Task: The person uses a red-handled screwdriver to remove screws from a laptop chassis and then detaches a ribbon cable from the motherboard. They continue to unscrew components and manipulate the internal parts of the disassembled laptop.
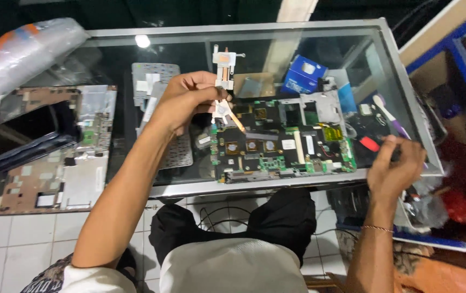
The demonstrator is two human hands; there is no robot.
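Above a glass-topped desk (352, 32), the left hand (186, 100) pinches a copper-piped heatsink (224, 76) over a green motherboard (281, 146). The right hand (395, 168) curls around a dark, slim tool (398, 154).

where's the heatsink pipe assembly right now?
In the head view, the heatsink assembly is lifted off the glass table, pinched in the left hand, above the left end of the green motherboard.
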